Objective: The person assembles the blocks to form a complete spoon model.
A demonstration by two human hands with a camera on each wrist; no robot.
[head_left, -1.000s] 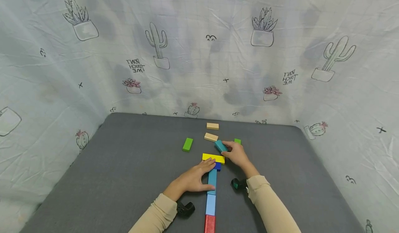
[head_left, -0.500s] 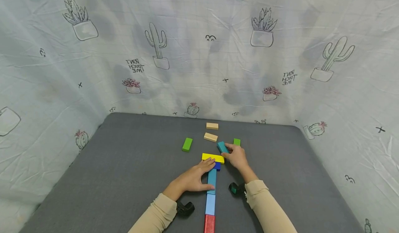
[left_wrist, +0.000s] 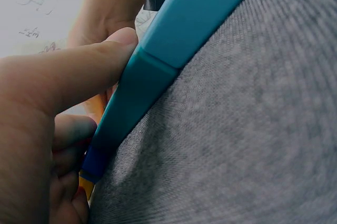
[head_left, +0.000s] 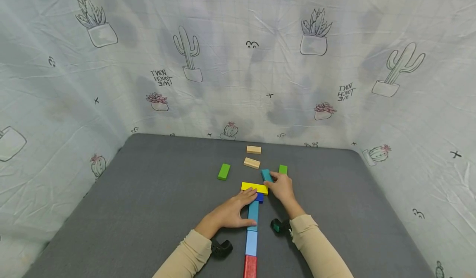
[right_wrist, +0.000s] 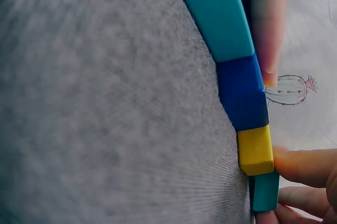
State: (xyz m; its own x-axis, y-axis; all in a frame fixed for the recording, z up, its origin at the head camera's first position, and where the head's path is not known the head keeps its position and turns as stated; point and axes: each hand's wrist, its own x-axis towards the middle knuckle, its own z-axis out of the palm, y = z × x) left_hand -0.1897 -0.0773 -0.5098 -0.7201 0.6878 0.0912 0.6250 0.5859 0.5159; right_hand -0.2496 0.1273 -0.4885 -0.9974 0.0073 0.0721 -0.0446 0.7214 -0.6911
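My right hand [head_left: 281, 188] pinches a teal wooden block [head_left: 266, 175] between thumb and fingers, just past the right end of a yellow block [head_left: 254, 186]. In the right wrist view the held teal block [right_wrist: 266, 192] shows right behind the yellow block [right_wrist: 256, 150]. My left hand [head_left: 231, 212] rests over a line of blocks, fingers stretched toward the yellow one. Its thumb lies on a teal block [head_left: 253, 210] of the line. Between those stands a dark blue block [head_left: 260, 198], partly covered by the fingers. Nearer to me follow a light blue block [head_left: 251, 243] and a red block [head_left: 250, 266].
Beyond the hands lie two plain wooden blocks, one farther back [head_left: 253, 150] and one closer [head_left: 252, 163]. A green block [head_left: 224, 172] is on the left, another green block [head_left: 283, 169] close beyond the right hand. A printed cloth [head_left: 238, 71] surrounds the grey table [head_left: 167, 195].
The teal block in my right hand has shifted a little to the right and turned from slanted to nearly straight away from me. My left hand and the line of blocks have stayed put.
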